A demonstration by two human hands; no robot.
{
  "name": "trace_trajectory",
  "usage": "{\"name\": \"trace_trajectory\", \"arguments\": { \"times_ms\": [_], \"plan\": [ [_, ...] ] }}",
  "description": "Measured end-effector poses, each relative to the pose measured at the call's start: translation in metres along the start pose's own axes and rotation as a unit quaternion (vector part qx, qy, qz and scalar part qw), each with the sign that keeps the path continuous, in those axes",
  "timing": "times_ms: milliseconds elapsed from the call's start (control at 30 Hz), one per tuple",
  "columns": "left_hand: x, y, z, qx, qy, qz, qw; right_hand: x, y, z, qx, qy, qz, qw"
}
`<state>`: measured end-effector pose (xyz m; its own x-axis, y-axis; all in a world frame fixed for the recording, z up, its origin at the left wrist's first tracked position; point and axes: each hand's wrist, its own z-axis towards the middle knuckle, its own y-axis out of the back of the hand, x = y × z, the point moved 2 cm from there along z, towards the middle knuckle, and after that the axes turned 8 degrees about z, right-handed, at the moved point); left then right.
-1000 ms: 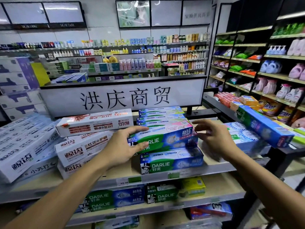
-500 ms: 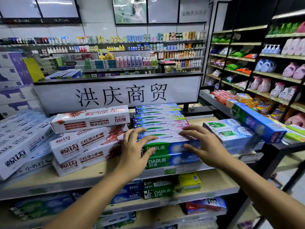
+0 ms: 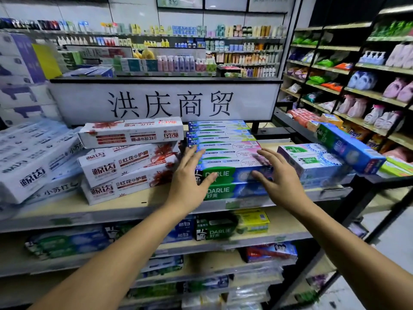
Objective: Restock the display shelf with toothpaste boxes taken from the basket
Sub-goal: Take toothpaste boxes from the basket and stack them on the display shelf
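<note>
— Shop aisles behind, pale display shelf [image 3: 67,211] in front. Whereabouts of the toothpaste boxes [image 3: 225,139]?
— Lay stacked just right of the red-and-white cartons [image 3: 129,162], long axis running away from them. Saw no basket.
— Nearer hand?
— Neither: left hand [image 3: 190,182] at the end by the cartons, right hand [image 3: 281,182] at the far end. Held fingers [image 3: 193,156] straight and spread over the top box [image 3: 230,163], pinching nothing; contact unclear. Probably squaring it from both ends.

Red-white boxes [image 3: 129,162] crowd the Darlie stack [image 3: 223,139] leftward; bare shelf front [image 3: 125,209] lies free.
</note>
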<state>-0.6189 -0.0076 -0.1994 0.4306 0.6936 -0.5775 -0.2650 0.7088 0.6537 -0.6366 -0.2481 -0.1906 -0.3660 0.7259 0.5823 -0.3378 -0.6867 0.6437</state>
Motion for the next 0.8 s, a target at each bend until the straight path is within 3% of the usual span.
{"name": "trace_trajectory", "arguments": {
  "times_ms": [67,167,267,400,500,633,700,767,800],
  "plan": [
    [-0.002,0.004,-0.006,-0.005,-0.012,0.002,1.000,0.015,0.001,-0.013,-0.048,-0.007,-0.008,0.999],
    [-0.004,0.024,-0.028,-0.118,-0.058,-0.017,0.991,0.054,-0.002,-0.052,-0.149,0.074,0.019,0.986],
    [0.017,0.039,-0.074,-0.224,-0.070,-0.029,0.972,0.100,-0.042,-0.092,-0.057,0.153,0.086,0.983],
    [0.093,0.020,-0.169,-0.202,0.030,-0.030,0.978,0.116,-0.143,-0.128,0.086,0.132,0.199,0.967],
    [0.171,-0.019,-0.270,-0.149,0.190,-0.022,0.970,0.076,-0.247,-0.178,0.180,-0.018,0.259,0.949],
    [0.272,-0.094,-0.420,-0.030,0.437,-0.003,0.899,-0.022,-0.391,-0.301,0.368,-0.251,0.230,0.865],
    [0.323,-0.140,-0.489,0.019,0.531,0.019,0.847,-0.081,-0.453,-0.371,0.432,-0.371,0.191,0.799],
    [0.373,-0.188,-0.552,0.058,0.614,0.009,0.787,-0.131,-0.506,-0.433,0.454,-0.514,0.186,0.704],
    [0.396,-0.210,-0.577,0.089,0.649,0.002,0.756,-0.151,-0.528,-0.457,0.462,-0.551,0.168,0.674]
  ]
}}
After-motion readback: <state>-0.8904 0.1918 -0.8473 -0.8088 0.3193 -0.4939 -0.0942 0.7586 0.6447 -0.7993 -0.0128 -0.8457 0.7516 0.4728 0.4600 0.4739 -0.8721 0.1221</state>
